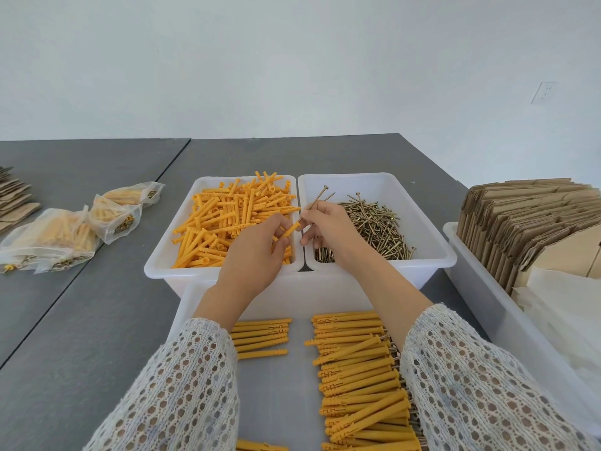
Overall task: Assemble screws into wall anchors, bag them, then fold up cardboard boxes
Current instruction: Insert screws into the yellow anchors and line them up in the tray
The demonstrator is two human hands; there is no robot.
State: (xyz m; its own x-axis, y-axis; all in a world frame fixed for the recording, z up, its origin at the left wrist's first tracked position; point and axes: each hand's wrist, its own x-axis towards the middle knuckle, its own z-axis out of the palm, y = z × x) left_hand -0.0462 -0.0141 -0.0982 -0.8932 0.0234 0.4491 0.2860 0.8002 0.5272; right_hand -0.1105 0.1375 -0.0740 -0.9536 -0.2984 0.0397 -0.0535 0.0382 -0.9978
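Observation:
My left hand grips one orange wall anchor above the seam between two white bins. My right hand pinches a long brass screw that points up and away, its tip close to the anchor's open end. The left bin is full of loose orange anchors. In the right bin lies a heap of screws. Nearer me a white tray holds rows of anchors with screws in them, plus a small group on its left.
Several clear bags of assembled anchors lie on the grey table to the left, beyond them some cardboard pieces. On the right a white bin holds a stack of flat cardboard boxes and white sheets.

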